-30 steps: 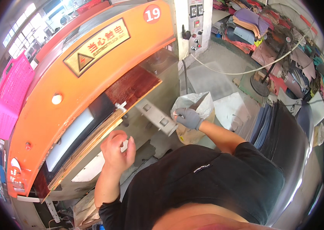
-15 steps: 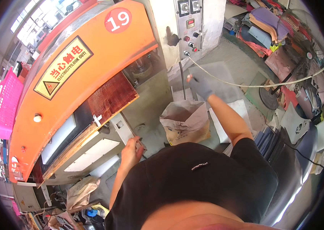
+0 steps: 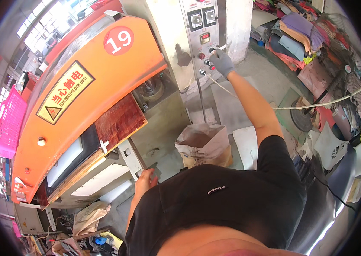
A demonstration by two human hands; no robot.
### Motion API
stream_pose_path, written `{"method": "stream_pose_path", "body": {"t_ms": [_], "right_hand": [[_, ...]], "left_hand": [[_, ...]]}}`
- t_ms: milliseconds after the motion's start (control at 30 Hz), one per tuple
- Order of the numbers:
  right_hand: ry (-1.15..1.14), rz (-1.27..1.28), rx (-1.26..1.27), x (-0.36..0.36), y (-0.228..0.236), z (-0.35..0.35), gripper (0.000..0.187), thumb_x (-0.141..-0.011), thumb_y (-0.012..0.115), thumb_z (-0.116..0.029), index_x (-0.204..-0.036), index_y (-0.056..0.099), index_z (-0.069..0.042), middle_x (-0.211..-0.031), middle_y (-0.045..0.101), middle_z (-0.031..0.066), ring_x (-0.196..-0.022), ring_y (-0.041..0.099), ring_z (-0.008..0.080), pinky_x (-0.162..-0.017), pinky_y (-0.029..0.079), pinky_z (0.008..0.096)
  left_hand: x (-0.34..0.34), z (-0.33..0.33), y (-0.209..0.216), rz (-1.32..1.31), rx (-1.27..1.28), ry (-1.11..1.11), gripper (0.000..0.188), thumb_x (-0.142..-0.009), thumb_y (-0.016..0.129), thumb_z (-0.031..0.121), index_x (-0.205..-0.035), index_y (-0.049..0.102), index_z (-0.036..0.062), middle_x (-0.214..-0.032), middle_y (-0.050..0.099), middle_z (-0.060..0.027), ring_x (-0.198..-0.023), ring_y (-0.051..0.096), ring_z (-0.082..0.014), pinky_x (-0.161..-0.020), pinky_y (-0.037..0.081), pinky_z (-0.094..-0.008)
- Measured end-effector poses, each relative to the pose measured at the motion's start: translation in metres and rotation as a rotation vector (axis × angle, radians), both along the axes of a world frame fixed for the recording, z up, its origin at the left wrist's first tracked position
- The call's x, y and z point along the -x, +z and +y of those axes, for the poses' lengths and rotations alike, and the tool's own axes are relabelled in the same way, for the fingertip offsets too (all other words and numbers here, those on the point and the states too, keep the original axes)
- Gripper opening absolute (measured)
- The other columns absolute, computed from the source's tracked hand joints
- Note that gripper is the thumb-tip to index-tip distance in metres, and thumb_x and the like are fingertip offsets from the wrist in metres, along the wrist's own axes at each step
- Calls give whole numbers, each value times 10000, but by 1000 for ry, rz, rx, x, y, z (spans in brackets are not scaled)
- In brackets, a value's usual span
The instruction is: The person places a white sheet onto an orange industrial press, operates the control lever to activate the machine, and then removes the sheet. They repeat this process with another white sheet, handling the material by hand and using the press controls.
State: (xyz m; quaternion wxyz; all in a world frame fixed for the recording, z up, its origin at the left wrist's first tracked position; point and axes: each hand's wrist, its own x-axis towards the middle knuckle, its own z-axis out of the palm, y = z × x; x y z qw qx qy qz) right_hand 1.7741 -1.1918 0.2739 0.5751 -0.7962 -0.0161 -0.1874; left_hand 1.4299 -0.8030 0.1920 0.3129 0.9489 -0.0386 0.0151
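Note:
My right hand [image 3: 223, 62], in a grey glove, reaches to the metal control panel [image 3: 192, 36] on the machine's column. Its fingers are closed at a black control knob [image 3: 212, 50], mostly covering it. Just below them are a red button [image 3: 212, 67] and other switches. My bare left hand [image 3: 145, 181] is low beside the press, fingers curled at the lower end of a pale slotted metal bar [image 3: 129, 157]; whatever they grip is hidden. The orange press head [image 3: 99, 79] is over a brown board [image 3: 120, 117] with a black sheet and a white sheet beside it.
An open paper sack [image 3: 204, 147] stands on the floor between my arms. A pale cable [image 3: 317, 104] crosses to the right, past a floor fan [image 3: 346, 70]. Piles of coloured sheets [image 3: 293, 36] lie at the far right. A pink basket [image 3: 10, 123] is at the left.
My right hand has moved up and forward from above the sack to the panel's knob. The left hand stays by the metal bar. The view has shifted slightly.

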Motion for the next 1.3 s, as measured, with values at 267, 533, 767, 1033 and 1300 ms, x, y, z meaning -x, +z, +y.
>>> {"method": "stream_pose_path", "body": {"t_ms": [267,533,767,1033,1300], "right_hand": [[-56,166,100,-40,-38,-21,300,-750,568,-283,-867,621,-12,-702,588,126,-687,560,219,-661,443,341],[-98,149,123,-67,-70,-26,342,-749,565,-327,-851,628,-7,-791,631,162,-761,600,249,-708,450,353],[-79,210,80,-88,-78,-24,375,-772,563,-357,-869,621,1,-800,628,159,-744,599,251,-692,456,356],[103,16,189,-51,-59,44,516,-769,583,-387,-1122,526,-14,-1022,586,211,-974,557,319,-838,423,373],[165,-33,297,-19,-24,72,745,-765,600,-422,-1289,337,38,-1190,501,252,-1098,506,338,-909,391,371]], "left_hand": [[3,-8,-5,101,-36,36,320,-728,666,65,-1031,564,63,-884,593,-99,-689,588,-222,-624,477,-332],[11,-10,-4,120,-26,67,291,-746,658,77,-1025,575,70,-877,602,-86,-669,578,-216,-618,477,-329],[17,-12,1,166,-101,66,296,-757,665,91,-1039,576,84,-884,606,-83,-665,580,-213,-621,481,-331],[20,-13,-6,171,-60,71,286,-754,666,77,-1026,577,77,-876,604,-97,-673,585,-247,-625,481,-346],[13,-15,-3,142,-30,35,277,-750,666,74,-1012,578,68,-874,600,-99,-682,582,-250,-624,477,-344]]}}
